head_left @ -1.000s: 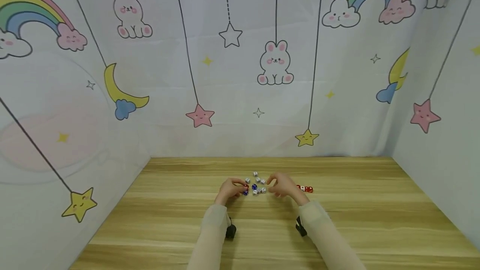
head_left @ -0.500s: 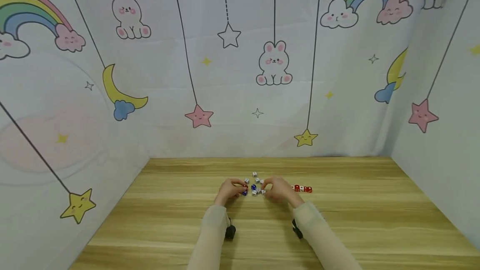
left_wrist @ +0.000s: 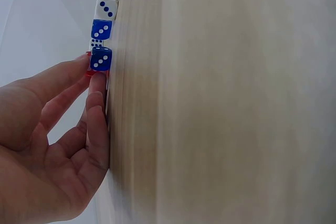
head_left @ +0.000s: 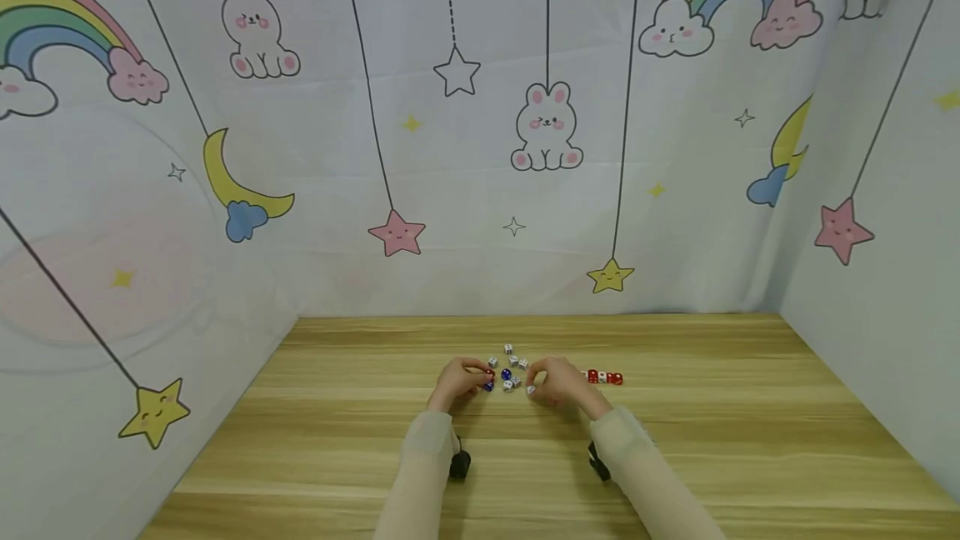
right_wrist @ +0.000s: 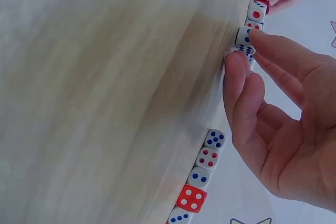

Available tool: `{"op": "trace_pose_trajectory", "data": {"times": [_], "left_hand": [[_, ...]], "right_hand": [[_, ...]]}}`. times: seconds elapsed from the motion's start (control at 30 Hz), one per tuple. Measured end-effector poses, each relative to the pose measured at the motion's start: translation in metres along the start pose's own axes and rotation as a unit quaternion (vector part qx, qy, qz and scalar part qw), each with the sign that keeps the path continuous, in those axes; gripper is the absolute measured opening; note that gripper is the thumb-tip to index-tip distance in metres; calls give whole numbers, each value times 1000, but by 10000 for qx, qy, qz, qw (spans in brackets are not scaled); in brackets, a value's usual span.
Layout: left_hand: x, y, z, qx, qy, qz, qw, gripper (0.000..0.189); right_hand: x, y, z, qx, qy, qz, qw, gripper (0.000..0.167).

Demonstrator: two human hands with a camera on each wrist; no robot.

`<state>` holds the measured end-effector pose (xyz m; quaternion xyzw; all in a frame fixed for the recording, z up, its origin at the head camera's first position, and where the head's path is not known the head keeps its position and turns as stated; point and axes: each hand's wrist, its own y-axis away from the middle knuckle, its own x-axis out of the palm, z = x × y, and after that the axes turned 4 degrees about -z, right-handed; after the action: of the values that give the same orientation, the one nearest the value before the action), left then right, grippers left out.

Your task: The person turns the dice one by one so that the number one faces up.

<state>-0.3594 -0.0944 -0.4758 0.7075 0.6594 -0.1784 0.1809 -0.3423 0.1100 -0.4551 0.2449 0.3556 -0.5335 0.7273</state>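
Note:
My left hand pinches a red die between thumb and fingers, left of a loose group of dice. A blue die sits close against those fingertips. My right hand holds a white die with blue pips between thumb and fingertips, low over the table on the group's right side. Between the hands lie several white dice and another blue die. The fingers partly cover both held dice.
A straight row of red dice and white dice stands to the right, partly behind my right hand. The wooden table meets a patterned cloth wall at the back and sides.
My right hand has moved left to the group, gripped a white die and drawn it slightly nearer to me, apart from the others. The left hand stays in place at the red die.

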Motion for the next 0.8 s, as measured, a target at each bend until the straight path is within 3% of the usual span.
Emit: {"op": "trace_pose_trajectory", "data": {"times": [0.3,0.8], "left_hand": [[-1,-2,1,-52,9,26,10000,18],[-1,0,0,-85,-61,27,9999,19]], "right_hand": [[-2,-1,-3,302,-126,156,9993,4],[-2,-1,-6,333,-102,-35,9994,9]]}}
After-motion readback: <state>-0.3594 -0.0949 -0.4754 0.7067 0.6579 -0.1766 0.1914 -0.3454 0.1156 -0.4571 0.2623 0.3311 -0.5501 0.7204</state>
